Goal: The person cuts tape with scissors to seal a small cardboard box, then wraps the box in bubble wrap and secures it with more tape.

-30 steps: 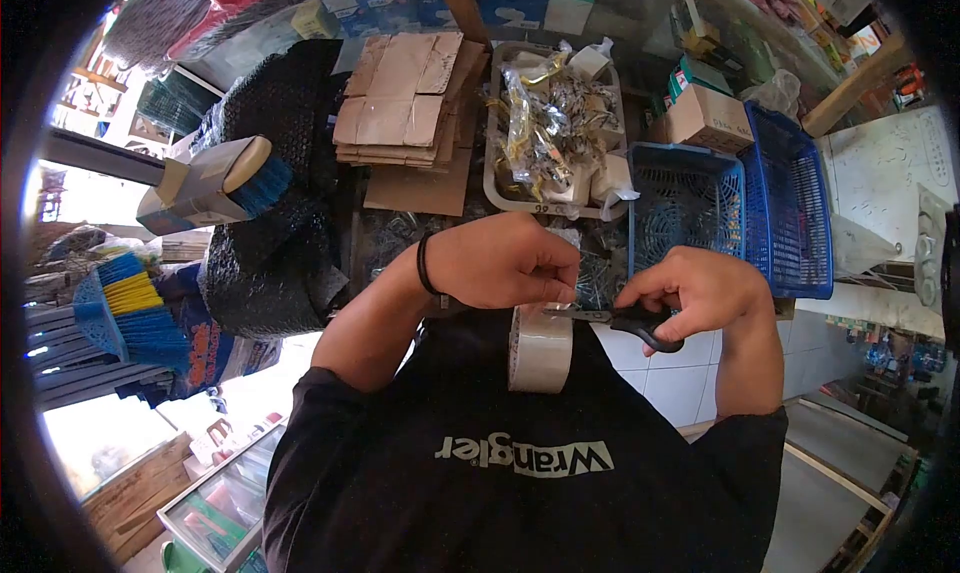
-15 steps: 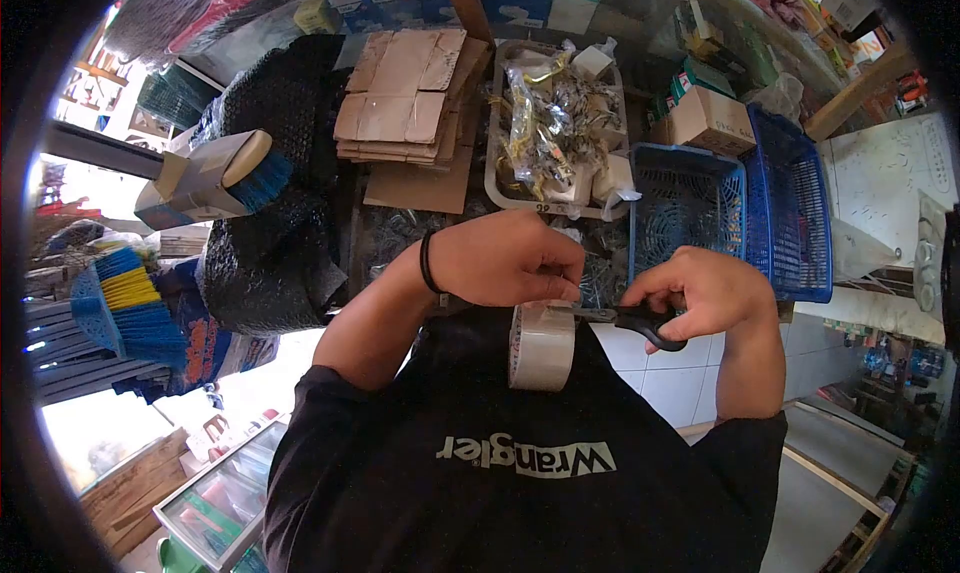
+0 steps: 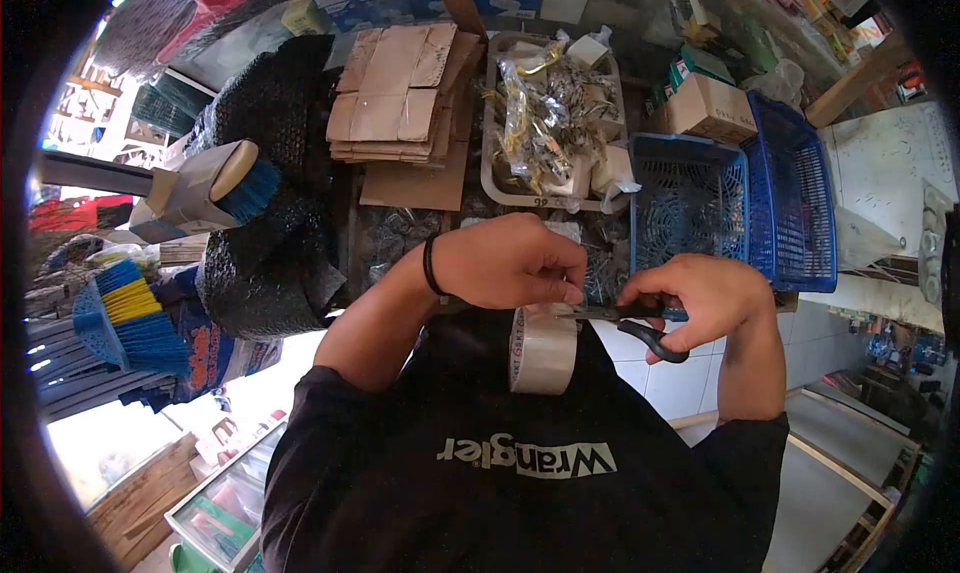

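Tape roll hangs in front of my chest, just under my left hand, standing on edge with its open core facing left in the head view. My left hand is curled over the top of the roll, fingers pinched shut on the free end of the tape near its upper right edge. My right hand sits just to the right, closed through the black handles of the scissors; the lower handle loop swings out below my fingers, so the blades look partly open, though how wide I cannot tell.

The relation that counts: the scissors' long axis runs nearly level, right to left, with the blade tips touching or just short of the pinch point where tape leaves the roll. The roll lies left of and slightly below the scissors, and my left hand is the nearer one to it; the right reaches it only through the blades.

Beyond my hands, further up this same view, are a blue basket, a grey tray of bagged hardware, and flattened cardboard.
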Tool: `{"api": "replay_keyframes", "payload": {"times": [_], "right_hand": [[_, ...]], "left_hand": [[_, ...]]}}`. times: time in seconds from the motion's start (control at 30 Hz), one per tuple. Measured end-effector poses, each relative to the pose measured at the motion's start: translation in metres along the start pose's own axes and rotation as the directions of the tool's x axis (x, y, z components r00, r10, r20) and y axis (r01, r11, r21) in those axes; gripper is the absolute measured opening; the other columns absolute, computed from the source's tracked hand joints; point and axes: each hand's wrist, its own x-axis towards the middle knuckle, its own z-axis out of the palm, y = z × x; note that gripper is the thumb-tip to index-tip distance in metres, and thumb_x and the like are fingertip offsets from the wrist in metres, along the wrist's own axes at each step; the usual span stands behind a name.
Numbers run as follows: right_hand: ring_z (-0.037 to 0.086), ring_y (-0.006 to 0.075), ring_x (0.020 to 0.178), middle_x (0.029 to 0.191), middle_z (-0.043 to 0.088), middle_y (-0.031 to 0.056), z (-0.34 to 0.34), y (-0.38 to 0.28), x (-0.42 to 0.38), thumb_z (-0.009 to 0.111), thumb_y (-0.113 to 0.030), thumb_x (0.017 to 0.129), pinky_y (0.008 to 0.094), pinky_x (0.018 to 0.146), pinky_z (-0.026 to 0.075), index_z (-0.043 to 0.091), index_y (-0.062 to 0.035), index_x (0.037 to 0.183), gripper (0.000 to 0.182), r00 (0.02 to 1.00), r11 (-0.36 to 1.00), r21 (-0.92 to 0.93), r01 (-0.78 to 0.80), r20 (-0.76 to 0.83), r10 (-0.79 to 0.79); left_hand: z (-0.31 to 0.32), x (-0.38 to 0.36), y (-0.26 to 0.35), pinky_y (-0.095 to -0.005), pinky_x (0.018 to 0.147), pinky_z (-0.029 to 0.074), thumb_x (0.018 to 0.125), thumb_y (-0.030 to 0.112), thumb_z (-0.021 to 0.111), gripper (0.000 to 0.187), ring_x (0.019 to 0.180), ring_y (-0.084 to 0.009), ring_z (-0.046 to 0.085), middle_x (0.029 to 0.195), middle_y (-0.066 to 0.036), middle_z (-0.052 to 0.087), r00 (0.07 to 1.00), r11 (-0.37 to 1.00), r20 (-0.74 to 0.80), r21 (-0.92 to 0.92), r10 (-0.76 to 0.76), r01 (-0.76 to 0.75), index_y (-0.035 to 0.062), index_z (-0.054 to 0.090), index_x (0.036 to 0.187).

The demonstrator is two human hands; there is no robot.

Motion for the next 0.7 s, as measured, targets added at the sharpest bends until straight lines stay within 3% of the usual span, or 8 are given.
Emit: {"api": "replay_keyframes", "payload": {"times": [0.2,0.43,0.7], "right_hand": [[0.064,0.0227,0.075,0.081,0.065,0.0093,-0.0003,0.0003,-0.0006,0.079,-0.036,0.057,0.0318,0.065,0.049,0.06,-0.0041,0.107,0.062,0.996,0.994,-0.061,-0.087,-0.022,0.086],[0.064,0.0212,0.073,0.08,0.065,0.0081,0.0002,0.0068,-0.0035,0.08,-0.035,0.054,0.0309,0.064,0.049,0.061,-0.0044,0.107,0.064,0.998,0.998,-0.043,-0.045,-0.037,0.044],[0.064,0.0194,0.069,0.078,0.066,0.0085,-0.0016,0.0068,-0.0042,0.08,-0.032,0.055,0.0292,0.062,0.049,0.062,-0.0038,0.106,0.061,0.997,0.997,0.009,-0.073,-0.021,0.073]], "left_hand": [[-0.0021,0.0046,-0.0027,-0.0315,0.054,0.043,0.086,0.019,0.062,0.016,0.055,-0.0193,0.06,0.06,-0.007,0.061,1.0,1.0,-0.011,0.015,0.007,-0.006,0.0034,0.06,0.082],[-0.0031,0.004,-0.0051,-0.0301,0.054,0.044,0.087,0.018,0.061,0.015,0.057,-0.0172,0.062,0.061,-0.007,0.062,0.999,0.999,-0.02,0.035,0.037,-0.036,0.0031,0.059,0.084],[-0.0024,0.0006,-0.0041,-0.0288,0.056,0.045,0.086,0.017,0.064,0.016,0.061,-0.0141,0.063,0.066,-0.007,0.063,0.999,0.995,-0.025,-0.089,-0.041,0.038,0.0023,0.059,0.085]]}}
